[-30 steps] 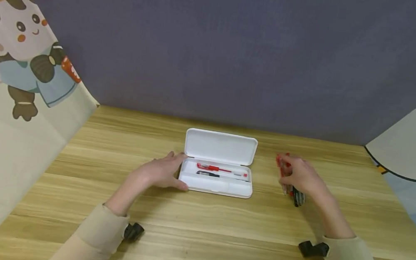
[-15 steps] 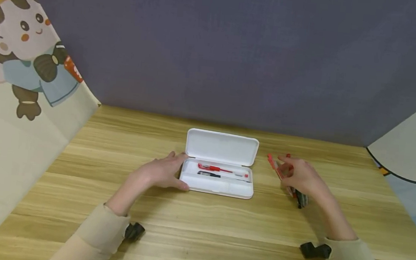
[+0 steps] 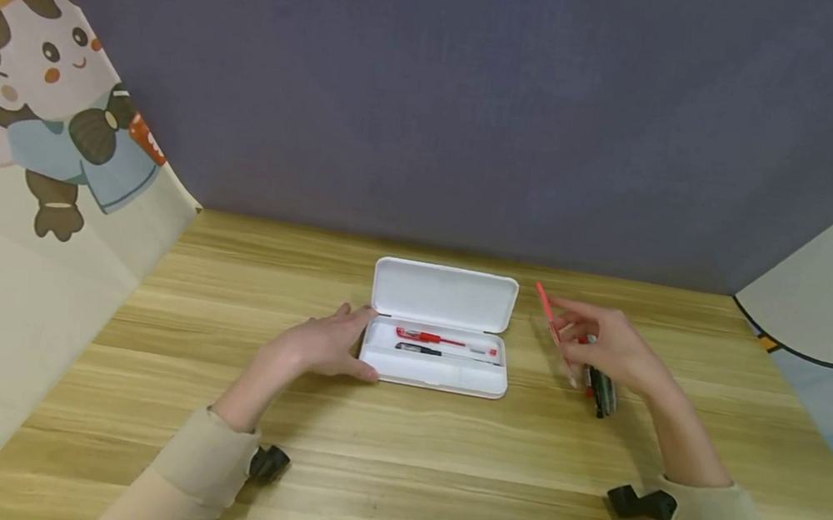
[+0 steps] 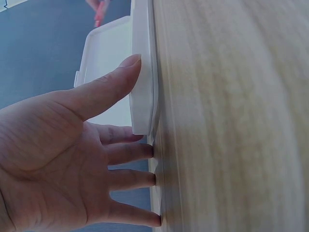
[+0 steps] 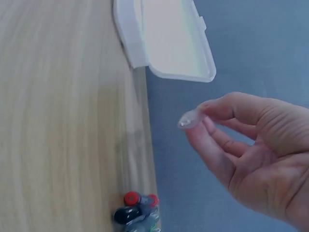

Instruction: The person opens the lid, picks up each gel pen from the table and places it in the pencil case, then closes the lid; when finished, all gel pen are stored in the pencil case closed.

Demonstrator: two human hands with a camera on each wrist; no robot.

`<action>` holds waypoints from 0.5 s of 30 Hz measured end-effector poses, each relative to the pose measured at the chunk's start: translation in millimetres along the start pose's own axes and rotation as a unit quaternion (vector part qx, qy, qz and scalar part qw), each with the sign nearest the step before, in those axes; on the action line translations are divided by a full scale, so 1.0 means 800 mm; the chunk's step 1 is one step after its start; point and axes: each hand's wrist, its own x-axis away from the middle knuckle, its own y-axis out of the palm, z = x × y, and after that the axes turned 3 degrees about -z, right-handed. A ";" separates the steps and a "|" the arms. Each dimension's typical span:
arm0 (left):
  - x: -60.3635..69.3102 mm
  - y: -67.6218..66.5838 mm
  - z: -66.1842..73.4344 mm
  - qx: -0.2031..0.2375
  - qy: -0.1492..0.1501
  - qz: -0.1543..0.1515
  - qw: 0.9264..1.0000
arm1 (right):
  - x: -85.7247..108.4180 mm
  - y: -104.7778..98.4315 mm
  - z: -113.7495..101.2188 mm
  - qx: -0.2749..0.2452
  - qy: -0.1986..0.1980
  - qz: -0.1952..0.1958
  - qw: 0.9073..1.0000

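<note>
A white pencil case [image 3: 435, 383] stands with its lid [image 3: 443, 294] up; inside lie a red pen [image 3: 424, 337] and a black pen [image 3: 419, 349]. At the case's left end is my left hand [image 3: 321, 345], its thumb touching the front wall. In the left wrist view the fingers [image 4: 130, 179] are straight and spread, tips on the table. To the right of the case my right hand [image 3: 615, 346] pinches another red pen [image 3: 548, 306] between thumb and fingers, raised and tilted. Only its clear end [image 5: 190, 118] shows in the right wrist view.
Several red and black pens [image 3: 603, 393] lie together on the wooden table [image 3: 397, 459] below my right hand, partly hidden by it. A dark grey panel [image 3: 446, 112] rises behind the table. Cartoon-printed sheets [image 3: 85, 178] stand at both sides.
My right hand has drawn a red pen from the pile and lifted it clear, turning it more upright. The left hand stays at the case.
</note>
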 end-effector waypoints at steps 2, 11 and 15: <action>-0.001 0.001 0.000 0.000 0.002 0.001 1.000 | 0.001 0.001 -0.003 0.014 -0.020 0.013 1.000; -0.004 0.003 0.000 -0.002 0.001 0.002 1.000 | -0.020 0.031 -0.028 0.045 -0.148 0.056 0.986; -0.003 0.002 -0.002 -0.004 -0.002 0.003 1.000 | -0.045 0.053 -0.046 0.060 -0.198 0.041 0.978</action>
